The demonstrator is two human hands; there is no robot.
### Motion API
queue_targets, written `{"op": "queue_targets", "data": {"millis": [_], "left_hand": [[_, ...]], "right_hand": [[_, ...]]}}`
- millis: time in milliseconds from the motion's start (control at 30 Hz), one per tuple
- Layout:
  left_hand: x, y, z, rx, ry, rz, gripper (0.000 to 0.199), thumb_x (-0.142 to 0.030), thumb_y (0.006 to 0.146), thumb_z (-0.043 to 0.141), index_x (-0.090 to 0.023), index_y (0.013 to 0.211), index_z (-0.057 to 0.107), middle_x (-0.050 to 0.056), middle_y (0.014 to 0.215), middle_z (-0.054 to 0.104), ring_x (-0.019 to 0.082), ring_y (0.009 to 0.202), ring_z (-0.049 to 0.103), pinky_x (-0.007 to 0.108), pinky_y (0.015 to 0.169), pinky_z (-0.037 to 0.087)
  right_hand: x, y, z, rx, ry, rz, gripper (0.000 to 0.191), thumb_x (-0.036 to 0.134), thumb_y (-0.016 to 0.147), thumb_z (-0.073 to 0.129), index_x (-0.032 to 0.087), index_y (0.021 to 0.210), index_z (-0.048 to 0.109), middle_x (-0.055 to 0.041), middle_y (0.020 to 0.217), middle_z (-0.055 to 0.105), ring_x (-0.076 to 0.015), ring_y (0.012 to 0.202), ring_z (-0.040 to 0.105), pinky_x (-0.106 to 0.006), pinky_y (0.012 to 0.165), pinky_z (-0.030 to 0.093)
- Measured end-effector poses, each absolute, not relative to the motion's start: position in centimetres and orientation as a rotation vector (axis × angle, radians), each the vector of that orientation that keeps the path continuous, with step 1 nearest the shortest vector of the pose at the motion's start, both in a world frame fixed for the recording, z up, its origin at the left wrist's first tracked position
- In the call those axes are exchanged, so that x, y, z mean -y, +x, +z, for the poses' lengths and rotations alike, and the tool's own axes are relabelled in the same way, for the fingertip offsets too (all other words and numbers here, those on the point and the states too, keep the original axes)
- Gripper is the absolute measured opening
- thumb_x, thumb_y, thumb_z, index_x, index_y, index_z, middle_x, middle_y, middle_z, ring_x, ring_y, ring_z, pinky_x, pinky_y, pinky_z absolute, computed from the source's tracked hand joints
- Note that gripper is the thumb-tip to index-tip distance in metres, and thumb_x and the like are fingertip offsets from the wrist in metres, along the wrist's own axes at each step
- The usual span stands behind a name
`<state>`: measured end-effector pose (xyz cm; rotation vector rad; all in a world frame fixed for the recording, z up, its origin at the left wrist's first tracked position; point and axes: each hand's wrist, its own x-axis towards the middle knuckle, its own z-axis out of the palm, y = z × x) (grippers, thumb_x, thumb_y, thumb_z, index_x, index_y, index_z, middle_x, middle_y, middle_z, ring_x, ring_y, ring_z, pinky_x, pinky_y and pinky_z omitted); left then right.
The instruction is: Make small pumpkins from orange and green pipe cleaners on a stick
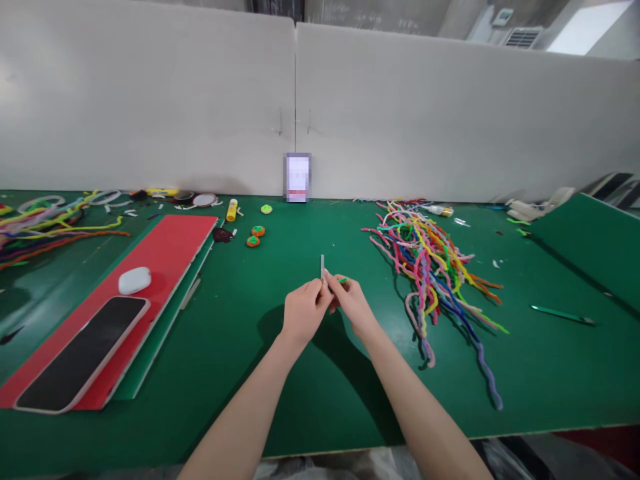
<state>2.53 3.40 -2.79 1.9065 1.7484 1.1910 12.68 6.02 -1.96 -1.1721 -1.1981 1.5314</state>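
Note:
My left hand (305, 308) and my right hand (354, 308) meet above the middle of the green table, fingertips pinched together. A thin, flat grey strip (323, 265) stands up from between the fingertips; its lower end is hidden by the fingers. My left hand is closed around its base, and the right fingertips touch it or lie close beside it. A small bright green piece (343, 281) pokes out by my right fingers, too covered to tell its kind. Beyond the hands lie two orange-and-green round pieces (253, 241) and a light green one (267, 209).
Right of my hands spreads a heap of colourful pipe cleaners (425, 260), with a green pen (563, 315) further right. At left, red board (165, 250) carries a phone (85, 353) and white earbud case (135, 281). A glue stick (231, 210) and a lit screen (298, 175) are behind.

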Motion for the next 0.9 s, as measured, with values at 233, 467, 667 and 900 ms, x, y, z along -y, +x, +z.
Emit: {"op": "queue_targets", "data": {"millis": [233, 467, 667, 900], "left_hand": [[-3.5, 2.6, -3.4, -1.804, 2.074, 1.247, 0.03, -0.021, 0.08, 0.039, -0.018, 0.051, 0.042, -0.002, 0.049, 0.043, 0.009, 0.046, 0.037, 0.022, 0.049, 0.024], [-3.5, 2.3, -3.0, -1.805, 2.122, 1.3, 0.032, -0.019, 0.081, 0.04, -0.017, 0.05, 0.04, -0.004, 0.046, 0.043, 0.006, 0.042, 0.035, 0.021, 0.045, 0.023], [-3.5, 2.0, -2.3, -1.692, 2.268, 1.192, 0.033, -0.018, 0.081, 0.04, -0.016, 0.049, 0.039, -0.005, 0.044, 0.041, 0.006, 0.041, 0.033, 0.02, 0.044, 0.023], [-3.4, 1.8, -2.0, -1.788, 2.087, 1.16, 0.031, -0.023, 0.084, 0.037, -0.017, 0.054, 0.041, -0.004, 0.049, 0.044, 0.007, 0.044, 0.036, 0.021, 0.047, 0.026]], "right_hand": [[-5.9, 12.1, -2.3, 1.152, -1.185, 1.414, 0.035, 0.047, 0.072, 0.055, 0.015, 0.059, 0.05, 0.0056, 0.042, 0.045, -0.0058, 0.034, 0.041, -0.017, 0.034, 0.035], [-6.2, 13.2, -1.6, 1.277, -1.158, 1.486, 0.042, 0.056, 0.073, 0.049, 0.015, 0.065, 0.055, 0.0041, 0.042, 0.047, -0.0077, 0.037, 0.046, -0.018, 0.035, 0.036], [-6.5, 14.7, -1.1, 1.424, -1.172, 1.596, 0.052, 0.06, 0.078, 0.038, 0.014, 0.059, 0.053, 0.0023, 0.042, 0.047, -0.0069, 0.035, 0.047, -0.016, 0.031, 0.029], [-6.3, 13.6, -1.7, 1.446, -1.091, 1.491, 0.04, 0.052, 0.081, 0.041, 0.016, 0.07, 0.051, 0.0037, 0.044, 0.05, -0.008, 0.036, 0.049, -0.017, 0.034, 0.035]]}}
